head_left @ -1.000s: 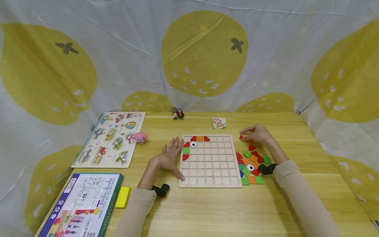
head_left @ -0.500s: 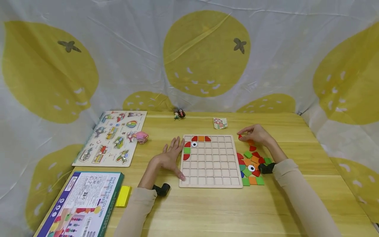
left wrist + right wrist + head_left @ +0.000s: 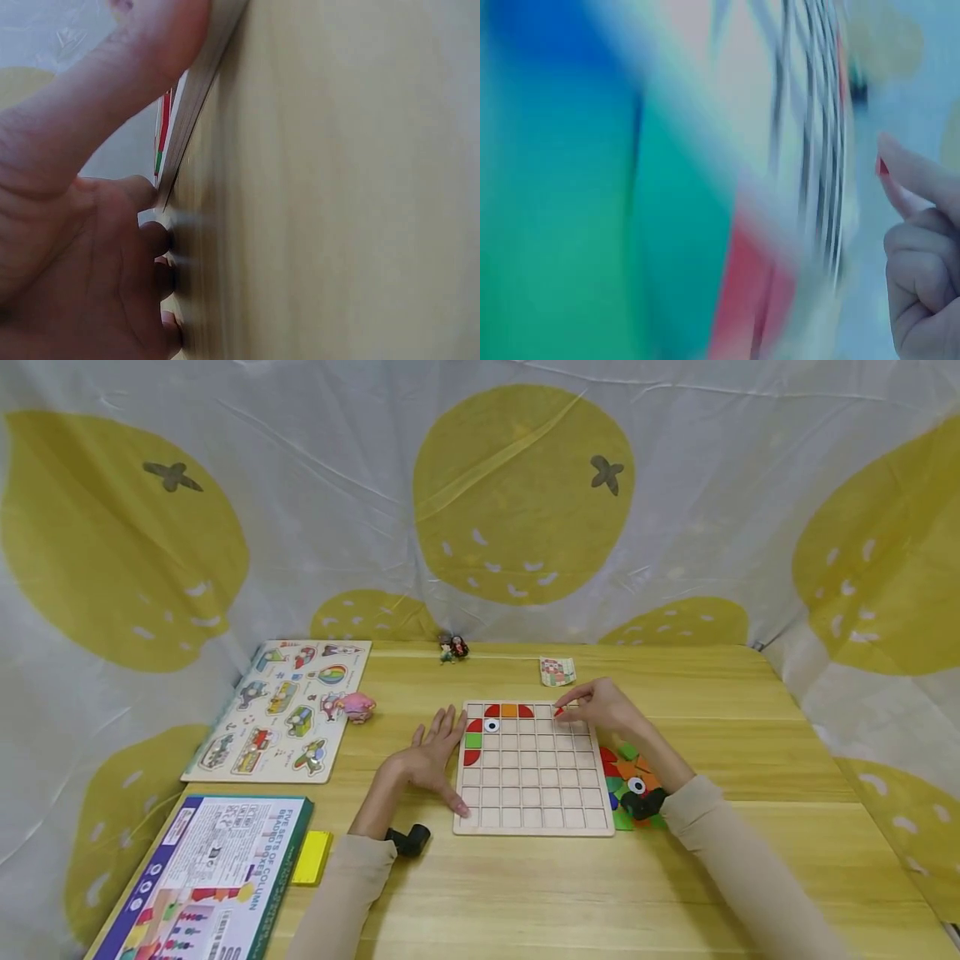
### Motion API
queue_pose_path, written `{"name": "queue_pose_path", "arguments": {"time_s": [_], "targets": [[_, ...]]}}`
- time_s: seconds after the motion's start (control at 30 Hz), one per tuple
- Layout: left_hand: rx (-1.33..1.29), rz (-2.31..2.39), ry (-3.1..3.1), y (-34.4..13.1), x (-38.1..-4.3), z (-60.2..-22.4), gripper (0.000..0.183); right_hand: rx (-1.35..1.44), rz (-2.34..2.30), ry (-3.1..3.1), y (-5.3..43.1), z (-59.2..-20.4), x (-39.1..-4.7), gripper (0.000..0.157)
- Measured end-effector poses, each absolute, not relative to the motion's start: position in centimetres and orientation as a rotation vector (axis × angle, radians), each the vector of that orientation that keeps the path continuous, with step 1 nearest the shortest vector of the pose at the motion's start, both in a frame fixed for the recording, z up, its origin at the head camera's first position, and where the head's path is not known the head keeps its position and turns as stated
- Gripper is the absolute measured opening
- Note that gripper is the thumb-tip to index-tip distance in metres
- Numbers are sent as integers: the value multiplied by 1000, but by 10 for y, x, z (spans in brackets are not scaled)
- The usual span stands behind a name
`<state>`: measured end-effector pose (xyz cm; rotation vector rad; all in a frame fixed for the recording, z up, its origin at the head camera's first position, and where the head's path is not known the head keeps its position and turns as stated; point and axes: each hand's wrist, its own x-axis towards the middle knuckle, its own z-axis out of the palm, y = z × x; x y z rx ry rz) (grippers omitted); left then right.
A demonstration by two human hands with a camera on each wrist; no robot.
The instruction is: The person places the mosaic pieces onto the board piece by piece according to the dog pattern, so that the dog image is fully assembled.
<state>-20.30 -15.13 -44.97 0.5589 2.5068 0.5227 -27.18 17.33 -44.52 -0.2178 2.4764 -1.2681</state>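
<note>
1. A red piece (image 3: 558, 712) was over the far row of the grid board (image 3: 531, 777), right of centre.
2. The right hand (image 3: 606, 706) pinched it between fingertips.
3. The left hand (image 3: 426, 767), fingers spread, touched the board's left edge.
4. Loose tiles (image 3: 625, 768) lay on the counter (image 3: 525, 893) beside it.

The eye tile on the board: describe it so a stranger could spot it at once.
On the table, find the board by the left hand. In its second row from the far edge, second square from the left, lies the eye tile. White with a dark centre, it differs from the red, orange and green pieces nearby.
</note>
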Motion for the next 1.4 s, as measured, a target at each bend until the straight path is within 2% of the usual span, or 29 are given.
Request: {"name": "queue_pose_path", "arguments": {"time_s": [0.17,0.3,0.8,1.0,1.17,1.4], "targets": [[571,511,2499,-148,-203,-449,148,-313,-1299,2435,117,-447,-260,21],[561,499,2493,-146,-203,-448,148,-319,-1320,2457,97,-451,-259,18],[569,492,2495,-145,-203,-450,148,-354,-1277,2470,102,-457,-264,15],[557,499,2493,-148,-204,-449,148,-381,-1208,2526,101,-450,-266,21],[562,503,2493,-150,-204,-449,148,-374,-1204,2561,131,-431,-263,25],[553,503,2503,-150,-202,-446,148,-217,-1107,2651,233,-425,-240,28]]}}
